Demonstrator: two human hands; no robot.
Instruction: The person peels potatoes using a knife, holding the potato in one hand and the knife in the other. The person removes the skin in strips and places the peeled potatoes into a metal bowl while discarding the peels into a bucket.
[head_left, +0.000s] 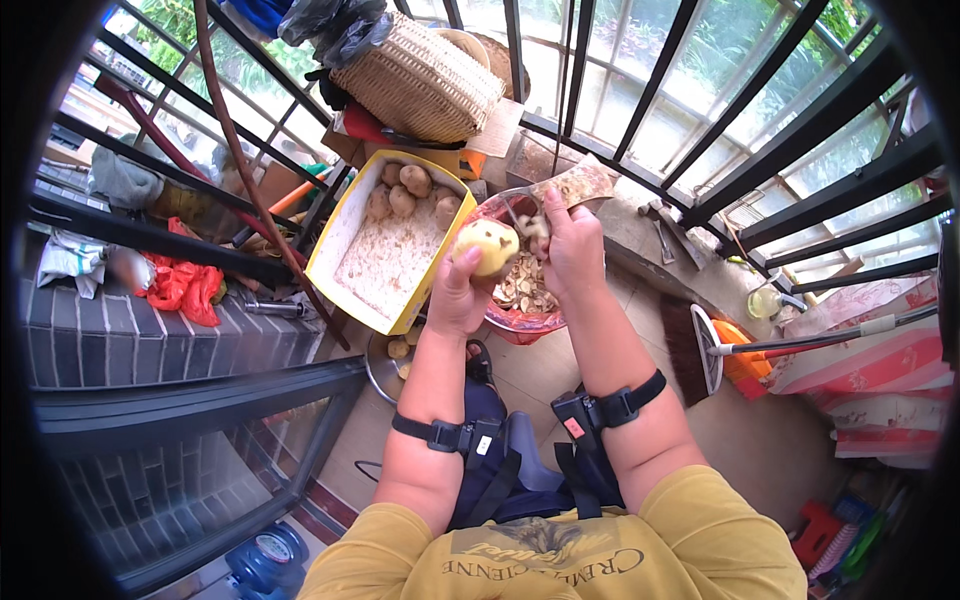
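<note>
My left hand (459, 296) grips a peeled potato (487, 246) with several dark spots on its pale flesh. Beside it, my right hand (574, 244) is closed on a broad-bladed metal tool (577, 186), which looks like a kitchen cleaver; the fingers hide its handle. Pale peel hangs close to the right fingers. Both hands are above a bin lined with a red plastic bag (525, 330), which holds many potato peelings (521, 289). To the left, a yellow-rimmed box (367, 289) contains several unpeeled potatoes (405, 191) at its far end.
A steel basin (382, 375) with pale potatoes stands on the floor, partly behind my left forearm. A woven basket (420, 75) is beyond the box. Black metal railings (795, 142) curve around the far side. At right are a broom (686, 349) and an orange dustpan (739, 352).
</note>
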